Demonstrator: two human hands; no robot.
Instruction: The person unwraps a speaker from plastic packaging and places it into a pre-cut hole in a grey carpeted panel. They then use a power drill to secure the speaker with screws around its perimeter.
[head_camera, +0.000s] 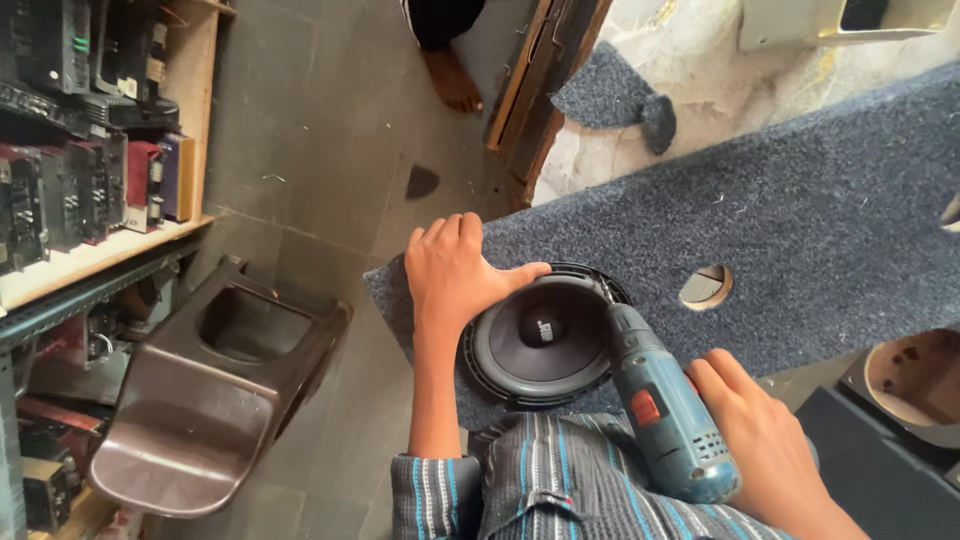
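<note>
Two hands work at one speaker (545, 340), which sits in a round cutout near the left end of a long board (800, 220) covered in grey-blue carpet. The left hand (455, 275) lies flat over the speaker's upper-left rim, fingers spread and thumb stretched along the edge, pressing down and not gripping anything. The right hand (765, 440) is wrapped tight round the handle of a blue drill (655, 400); its nose points at the speaker's right rim, close to the carpet edge, though the bit itself is hidden, so I cannot tell whether it touches a screw.

As a judgement of progress: the speaker already looks seated level in its hole, so the fitting seems done, and the fastening round the rim looks to be in hand. How many screws are already in cannot be read from this view. A second, smaller hole (706, 286) further right along the board stands bare, with nothing mounted in it.

Off the board's left end, a brown plastic stool (215, 390) lies tipped on the tiled floor beside a wooden shelf (190, 100) packed with electronic units. Another person's bare foot (452, 80) shows at the top.
</note>
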